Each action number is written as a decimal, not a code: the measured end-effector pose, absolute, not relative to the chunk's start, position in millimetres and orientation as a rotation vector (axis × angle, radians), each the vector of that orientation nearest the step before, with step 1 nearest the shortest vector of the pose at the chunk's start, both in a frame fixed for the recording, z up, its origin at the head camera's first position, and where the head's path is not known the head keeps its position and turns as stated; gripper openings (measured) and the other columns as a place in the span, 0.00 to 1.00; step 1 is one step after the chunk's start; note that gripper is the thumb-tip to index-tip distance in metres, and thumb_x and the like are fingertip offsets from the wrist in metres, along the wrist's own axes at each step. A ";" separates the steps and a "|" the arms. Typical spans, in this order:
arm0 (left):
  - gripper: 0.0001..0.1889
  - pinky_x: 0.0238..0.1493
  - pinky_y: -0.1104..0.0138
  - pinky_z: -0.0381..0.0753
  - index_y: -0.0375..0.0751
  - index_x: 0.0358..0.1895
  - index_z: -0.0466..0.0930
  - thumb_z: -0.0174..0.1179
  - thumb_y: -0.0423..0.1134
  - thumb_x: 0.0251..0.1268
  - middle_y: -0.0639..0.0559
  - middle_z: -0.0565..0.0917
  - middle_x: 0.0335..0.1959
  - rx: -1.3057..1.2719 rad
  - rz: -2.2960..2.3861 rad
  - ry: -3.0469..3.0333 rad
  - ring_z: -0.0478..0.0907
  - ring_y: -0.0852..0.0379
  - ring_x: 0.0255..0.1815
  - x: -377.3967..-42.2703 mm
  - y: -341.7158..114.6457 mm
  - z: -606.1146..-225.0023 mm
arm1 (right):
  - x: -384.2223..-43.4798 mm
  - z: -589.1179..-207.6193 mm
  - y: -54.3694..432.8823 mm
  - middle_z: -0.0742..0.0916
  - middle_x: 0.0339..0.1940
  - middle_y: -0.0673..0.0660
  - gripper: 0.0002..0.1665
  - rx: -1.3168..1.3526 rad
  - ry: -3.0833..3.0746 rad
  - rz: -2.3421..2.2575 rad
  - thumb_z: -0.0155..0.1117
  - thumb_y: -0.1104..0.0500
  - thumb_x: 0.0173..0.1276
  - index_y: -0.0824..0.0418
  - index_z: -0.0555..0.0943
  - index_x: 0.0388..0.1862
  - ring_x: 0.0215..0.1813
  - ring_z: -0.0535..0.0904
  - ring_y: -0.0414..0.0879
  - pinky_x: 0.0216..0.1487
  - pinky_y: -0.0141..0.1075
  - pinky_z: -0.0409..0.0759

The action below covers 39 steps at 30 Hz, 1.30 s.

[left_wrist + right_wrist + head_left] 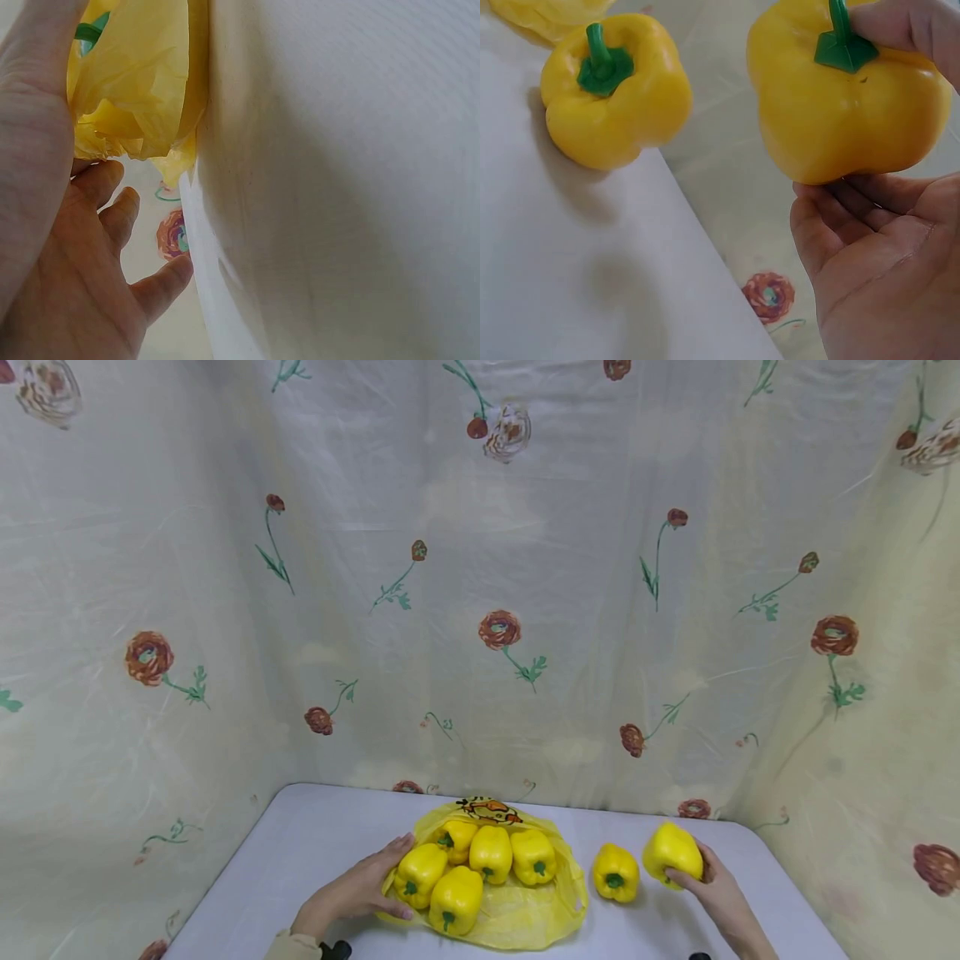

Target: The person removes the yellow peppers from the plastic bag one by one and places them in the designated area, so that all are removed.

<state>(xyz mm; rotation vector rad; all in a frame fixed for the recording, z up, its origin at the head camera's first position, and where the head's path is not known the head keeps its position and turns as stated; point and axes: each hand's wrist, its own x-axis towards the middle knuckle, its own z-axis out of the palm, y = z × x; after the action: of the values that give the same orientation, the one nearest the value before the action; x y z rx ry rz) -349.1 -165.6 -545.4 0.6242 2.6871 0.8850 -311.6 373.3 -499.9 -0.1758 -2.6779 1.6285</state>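
Observation:
My right hand (718,887) grips a yellow bell pepper (672,850) above the table's right side. In the right wrist view, the thumb lies by the green stem and the fingers support the opposite side. Another yellow bell pepper (616,873) rests on the table just left of it. A yellow plastic bag (528,918) lies in the middle with several yellow bell peppers inside its wide mouth. My left hand (358,887) is at the bag's left side, fingers spread and loosely bent against it. The left wrist view shows these fingers (161,289) beside the crinkled plastic.
The white table (300,835) has rounded back corners. Curtains with a flower print (570,693) hang behind it and at both sides. Part of the bag bears a printed orange and black picture (491,811).

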 end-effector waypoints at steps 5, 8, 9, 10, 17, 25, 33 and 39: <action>0.60 0.74 0.41 0.53 0.47 0.78 0.45 0.68 0.65 0.43 0.48 0.49 0.79 0.631 0.888 2.688 0.48 0.41 0.79 -348.9 -166.2 -545.5 | -315.9 -507.1 375.9 0.59 0.74 0.71 0.55 -0.229 -2.693 1.635 0.62 0.45 0.68 0.69 0.42 0.77 0.69 0.61 0.60 0.69 0.50 0.66; 0.60 0.74 0.40 0.53 0.46 0.78 0.46 0.69 0.65 0.43 0.47 0.49 0.79 0.632 0.889 2.687 0.48 0.41 0.78 -349.3 -166.1 -545.2 | -318.2 -510.7 377.4 0.59 0.74 0.72 0.55 -0.241 -2.701 1.628 0.62 0.45 0.68 0.69 0.42 0.77 0.69 0.61 0.61 0.70 0.53 0.65; 0.60 0.74 0.40 0.53 0.46 0.78 0.46 0.69 0.65 0.43 0.47 0.49 0.79 0.630 0.889 2.687 0.48 0.41 0.78 -349.5 -166.0 -545.1 | -318.7 -511.7 377.8 0.59 0.74 0.72 0.55 -0.240 -2.701 1.632 0.61 0.45 0.69 0.70 0.42 0.77 0.69 0.61 0.62 0.71 0.55 0.64; 0.60 0.74 0.40 0.53 0.46 0.78 0.46 0.69 0.65 0.43 0.47 0.49 0.79 0.626 0.890 2.685 0.48 0.41 0.78 -349.6 -165.8 -545.1 | -319.0 -512.9 378.3 0.59 0.74 0.73 0.55 -0.239 -2.701 1.635 0.61 0.45 0.69 0.70 0.42 0.77 0.69 0.61 0.62 0.71 0.56 0.63; 0.61 0.74 0.41 0.52 0.47 0.78 0.46 0.69 0.66 0.42 0.48 0.49 0.79 0.620 0.891 2.676 0.48 0.41 0.79 -351.0 -165.4 -546.1 | -321.4 -521.1 379.7 0.58 0.73 0.75 0.57 -0.295 -2.744 1.639 0.61 0.42 0.68 0.72 0.42 0.76 0.69 0.61 0.66 0.72 0.60 0.60; 0.61 0.74 0.40 0.52 0.48 0.78 0.45 0.69 0.66 0.42 0.48 0.49 0.79 0.600 0.889 2.674 0.48 0.41 0.79 -350.8 -164.9 -545.7 | -325.5 -533.6 382.4 0.57 0.72 0.77 0.59 -0.308 -2.753 1.651 0.63 0.42 0.66 0.75 0.42 0.75 0.70 0.58 0.69 0.73 0.62 0.57; 0.61 0.74 0.40 0.52 0.48 0.78 0.45 0.69 0.65 0.42 0.47 0.48 0.80 0.604 0.896 2.674 0.48 0.41 0.79 -350.4 -165.2 -544.4 | -329.9 -544.1 385.3 0.56 0.71 0.79 0.63 -0.321 -2.780 1.661 0.64 0.39 0.63 0.77 0.41 0.74 0.70 0.55 0.73 0.73 0.63 0.54; 0.61 0.74 0.40 0.52 0.46 0.78 0.45 0.69 0.65 0.43 0.46 0.48 0.79 0.622 0.903 2.670 0.47 0.41 0.79 -350.5 -165.8 -545.1 | -329.6 -546.9 383.7 0.55 0.71 0.79 0.66 -0.346 -2.809 1.657 0.66 0.38 0.61 0.78 0.40 0.74 0.70 0.54 0.74 0.73 0.64 0.53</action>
<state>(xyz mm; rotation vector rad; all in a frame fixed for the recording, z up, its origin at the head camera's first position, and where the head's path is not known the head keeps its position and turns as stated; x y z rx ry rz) -350.5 -165.8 -545.1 0.6216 2.6701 0.9028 -329.6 383.7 -546.9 -0.3460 -2.8091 1.6567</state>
